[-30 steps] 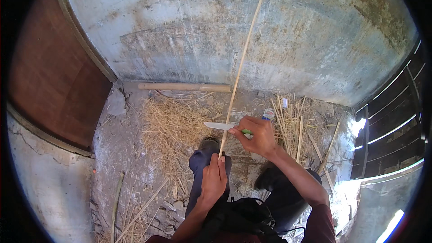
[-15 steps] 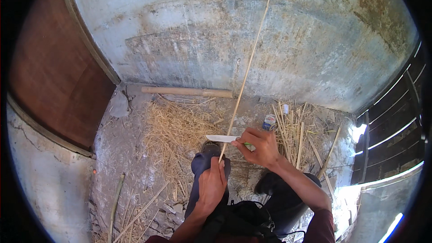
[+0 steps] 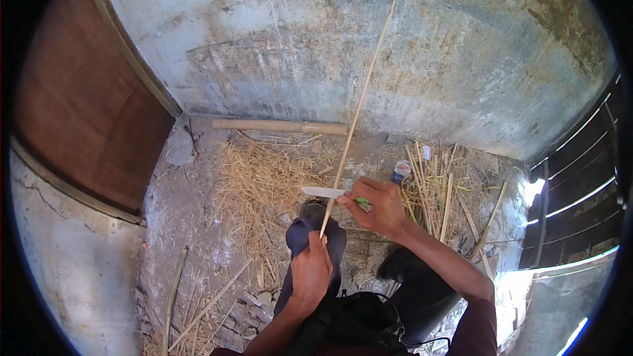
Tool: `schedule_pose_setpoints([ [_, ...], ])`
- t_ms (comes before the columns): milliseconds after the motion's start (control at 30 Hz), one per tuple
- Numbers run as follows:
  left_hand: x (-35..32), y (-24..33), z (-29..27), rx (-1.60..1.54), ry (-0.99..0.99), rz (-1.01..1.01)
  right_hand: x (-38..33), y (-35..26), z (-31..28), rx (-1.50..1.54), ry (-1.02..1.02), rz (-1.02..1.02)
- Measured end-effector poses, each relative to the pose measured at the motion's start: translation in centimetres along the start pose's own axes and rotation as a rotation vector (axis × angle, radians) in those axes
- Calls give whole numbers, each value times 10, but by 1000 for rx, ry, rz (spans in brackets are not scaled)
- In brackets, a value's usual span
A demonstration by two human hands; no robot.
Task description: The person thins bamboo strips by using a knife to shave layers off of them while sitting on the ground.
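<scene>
My left hand (image 3: 312, 270) is closed around the lower end of a long, thin bamboo strip (image 3: 361, 100), close to my left knee. The strip slants up and away to the right, its far end in front of the wall. In my right hand (image 3: 380, 207) is a knife (image 3: 323, 192) with a pale blade and a green handle mostly covered by my fingers. The blade points left and lies across the strip, a little above my left hand. My right fingertips are right beside the strip; whether they touch it I cannot tell.
Pale shavings (image 3: 257, 181) are heaped on the floor beyond my left leg. A bamboo pole (image 3: 280, 126) lies along the wall base. Several split strips (image 3: 432, 188) lie to the right, near a small blue-and-white packet (image 3: 401, 171). A brown door (image 3: 86, 105) stands at left, a slatted panel (image 3: 580, 184) at right.
My right hand and the knife have shifted slightly up along the strip, away from my left hand. The left hand keeps its hold. The whole view has moved a little.
</scene>
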State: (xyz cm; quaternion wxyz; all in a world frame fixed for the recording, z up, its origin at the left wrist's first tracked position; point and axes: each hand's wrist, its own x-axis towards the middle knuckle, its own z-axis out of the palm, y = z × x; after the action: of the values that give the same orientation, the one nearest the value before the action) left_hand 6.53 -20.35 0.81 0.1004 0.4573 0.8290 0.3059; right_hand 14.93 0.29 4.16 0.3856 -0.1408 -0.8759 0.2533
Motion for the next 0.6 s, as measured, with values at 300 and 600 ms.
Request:
schedule_pose_setpoints([
  [300,4,4,-4,-49,0,-15,11,12,-7,-2,15,-18],
  [600,3,6,-4,-70,1,-15,18,22,-9,-109,87,-28],
])
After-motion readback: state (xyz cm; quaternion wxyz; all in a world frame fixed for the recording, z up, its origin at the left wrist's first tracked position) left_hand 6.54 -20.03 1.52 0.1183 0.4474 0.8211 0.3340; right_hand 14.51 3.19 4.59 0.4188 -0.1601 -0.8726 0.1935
